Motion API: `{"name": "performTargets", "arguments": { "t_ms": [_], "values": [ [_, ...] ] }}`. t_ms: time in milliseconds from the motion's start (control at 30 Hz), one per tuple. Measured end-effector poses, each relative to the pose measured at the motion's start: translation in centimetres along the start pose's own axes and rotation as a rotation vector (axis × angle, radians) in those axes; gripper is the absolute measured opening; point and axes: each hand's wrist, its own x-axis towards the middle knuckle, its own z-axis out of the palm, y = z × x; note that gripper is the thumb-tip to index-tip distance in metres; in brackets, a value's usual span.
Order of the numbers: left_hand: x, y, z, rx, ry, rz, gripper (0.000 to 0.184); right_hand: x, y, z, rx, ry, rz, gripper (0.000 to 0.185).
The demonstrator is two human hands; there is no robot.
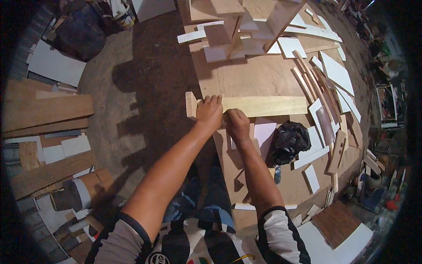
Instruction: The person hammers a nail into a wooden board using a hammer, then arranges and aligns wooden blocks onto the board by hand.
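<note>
A pale wooden board [268, 106] lies crosswise on the plywood worktop [246, 81], its left end meeting a short upright wooden end piece [190, 104]. My left hand [210, 113] is closed over the board beside that end piece, fingers bent across its far edge. Just to the right, my right hand [238, 126] forms a fist against the board's near edge. Something small and dark shows by its thumb side, but my fingers hide what it is. A crumpled black plastic bag [291, 141] sits to the right of my right hand.
A wooden assembly of joined panels [233, 33] stands at the worktop's far end. White offcuts [336, 72] and narrow wooden strips [307, 79] litter the right side. More boards [48, 112] are stacked on the left, across the dirt floor [110, 97].
</note>
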Motion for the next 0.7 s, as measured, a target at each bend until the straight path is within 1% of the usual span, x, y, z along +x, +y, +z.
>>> {"name": "performTargets", "arguments": {
  "t_ms": [100,167,267,367,433,533,600,700],
  "values": [
    [0.2,-0.1,-0.1,-0.026,-0.016,-0.004,0.064,0.2,0.0,-0.2,0.004,-0.027,0.007,0.019],
    [0.1,0.1,0.0,-0.007,0.012,0.008,0.062,-0.2,0.1,-0.4,0.015,-0.026,0.014,0.019],
    [0.5,0.2,0.5,0.029,0.044,0.014,0.060,-0.4,0.2,-0.5,0.037,-0.054,0.051,0.019],
    [0.6,0.6,0.2,0.043,0.029,0.011,0.059,-0.6,0.3,-0.4,0.074,-0.063,0.105,0.018],
    [0.6,0.6,0.2,0.043,0.013,0.010,0.060,-0.1,-0.4,-0.8,0.086,-0.004,0.090,0.011],
    [0.7,0.4,0.3,0.034,0.006,0.005,0.061,-0.1,-0.3,-0.6,0.062,-0.015,0.121,0.009],
    [0.3,0.4,0.4,0.070,0.061,0.016,0.061,0.1,-0.3,-0.5,0.078,-0.014,0.135,0.007],
    [0.0,0.1,0.1,0.072,0.060,0.035,0.062,0.6,-0.8,-0.6,0.075,-0.030,0.150,0.007]
  ]
}}
